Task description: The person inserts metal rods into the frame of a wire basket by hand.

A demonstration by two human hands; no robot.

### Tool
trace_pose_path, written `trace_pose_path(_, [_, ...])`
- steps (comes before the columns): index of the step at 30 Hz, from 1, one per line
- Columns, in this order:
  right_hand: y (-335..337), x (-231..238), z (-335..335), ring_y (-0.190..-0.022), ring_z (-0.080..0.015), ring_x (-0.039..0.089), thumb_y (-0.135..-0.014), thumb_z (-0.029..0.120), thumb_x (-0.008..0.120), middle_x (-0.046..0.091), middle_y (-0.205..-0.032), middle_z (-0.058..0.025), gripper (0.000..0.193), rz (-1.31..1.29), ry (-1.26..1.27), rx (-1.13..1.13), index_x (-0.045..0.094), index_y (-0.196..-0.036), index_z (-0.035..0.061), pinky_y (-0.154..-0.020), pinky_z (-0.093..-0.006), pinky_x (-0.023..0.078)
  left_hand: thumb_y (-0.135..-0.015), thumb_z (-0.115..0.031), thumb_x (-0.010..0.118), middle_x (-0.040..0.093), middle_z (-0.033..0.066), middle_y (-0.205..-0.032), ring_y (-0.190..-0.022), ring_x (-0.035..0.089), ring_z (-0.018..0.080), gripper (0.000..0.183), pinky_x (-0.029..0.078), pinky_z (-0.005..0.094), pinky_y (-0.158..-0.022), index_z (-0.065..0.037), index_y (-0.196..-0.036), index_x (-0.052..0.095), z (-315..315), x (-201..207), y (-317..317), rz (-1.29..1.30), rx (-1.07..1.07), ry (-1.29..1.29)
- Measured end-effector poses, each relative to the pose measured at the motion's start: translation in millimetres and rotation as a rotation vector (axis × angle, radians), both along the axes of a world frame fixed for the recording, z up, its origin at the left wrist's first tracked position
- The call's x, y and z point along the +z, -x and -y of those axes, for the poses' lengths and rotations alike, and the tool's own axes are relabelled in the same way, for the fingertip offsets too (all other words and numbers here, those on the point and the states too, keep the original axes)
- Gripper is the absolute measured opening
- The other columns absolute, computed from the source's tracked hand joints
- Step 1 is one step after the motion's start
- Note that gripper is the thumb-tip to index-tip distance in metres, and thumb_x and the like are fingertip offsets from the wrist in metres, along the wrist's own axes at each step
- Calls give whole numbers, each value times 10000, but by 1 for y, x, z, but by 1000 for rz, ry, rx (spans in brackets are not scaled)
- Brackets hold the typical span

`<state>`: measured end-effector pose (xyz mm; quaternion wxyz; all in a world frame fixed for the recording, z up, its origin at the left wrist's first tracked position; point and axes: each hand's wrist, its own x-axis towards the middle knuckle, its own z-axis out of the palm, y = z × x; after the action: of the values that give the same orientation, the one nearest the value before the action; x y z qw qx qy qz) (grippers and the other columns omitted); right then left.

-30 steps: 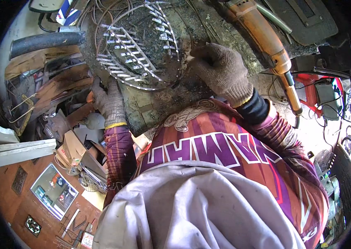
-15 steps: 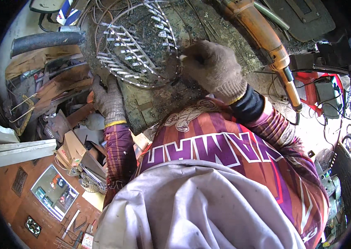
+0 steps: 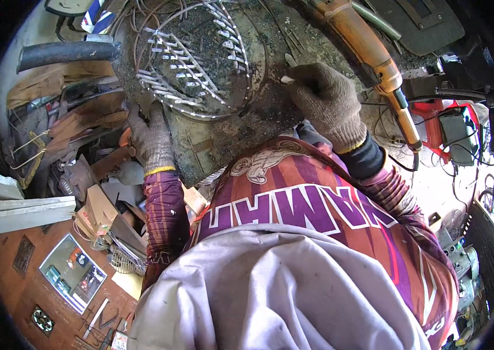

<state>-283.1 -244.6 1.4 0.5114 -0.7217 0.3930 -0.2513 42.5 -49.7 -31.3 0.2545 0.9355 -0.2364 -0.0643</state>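
My right hand point(image 3: 330, 105), in a brown knitted glove, is closed in a pinch on a small white stick point(image 3: 287, 79) whose exact kind I cannot make out. It hovers over the worktable point(image 3: 206, 146), right of a round metal frame point(image 3: 200, 118). Slanting rows of short, bright metal rods fill that ring. My left hand point(image 3: 152, 137), gloved alike, rests at the table's left edge below the ring. Its thumb stands apart from the fingers, and I see nothing held there.
An orange power tool point(image 3: 369, 52) lies at the right of the table beside a metal tube point(image 3: 375, 20). Thin rods point(image 3: 285, 29) lie near the far side. A dark pipe point(image 3: 66, 55) and wooden pieces point(image 3: 83, 119) are at the left. Dark grit covers the tabletop.
My right hand has moved right, away from the ring's edge, with the white stick in its fingers. My left hand stays at the table edge.
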Motion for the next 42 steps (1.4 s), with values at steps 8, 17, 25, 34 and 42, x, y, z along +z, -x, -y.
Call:
trace_pose_path(8, [-8,11,-16,-844,-220,748,-927,156,790,762,-934,-147,208,-25,115,158,752,-1087,28,-765,-347,584,-981,-413,706,568,231,-1503,-1379,545,360,711,414,430,-1149,-3,-1522,498,-5,-16,-10,28,-50,113])
trace_pose_path(17, [-6,2,-6,-853,-156,735,-919,213,792,773,-941,-119,251,57,-23,-90,783,-1110,49,-804,-319,580,-961,-407,742,523,208,-1556,-1410,516,334,745,394,422,-1172,-8,-1534,483,6,5,6,-110,28,36])
trace_pose_path(25, [12,-23,17,-868,-123,719,-941,208,789,787,-958,-93,229,-42,87,-201,776,-1092,37,-815,-299,567,-934,-392,779,563,200,-1490,-1370,539,334,708,419,439,-1147,-19,-1483,531,-11,-40,-19,-78,-30,265])
trace_pose_path(34, [2,-40,24,-896,-196,755,-960,230,767,788,-977,-130,249,-124,181,-152,764,-1101,26,-839,-334,577,-898,-485,782,616,231,-1411,-1300,601,400,707,485,476,-1076,-64,-1430,585,-22,-55,-17,-13,48,284])
trace_pose_path(42, [6,-54,26,-920,-178,746,-970,199,759,789,-1006,-125,225,-125,329,-233,761,-1088,7,-835,-327,577,-931,-391,783,661,169,-1320,-1239,649,301,549,528,429,-1019,-65,-1351,644,-15,0,13,-18,164,267])
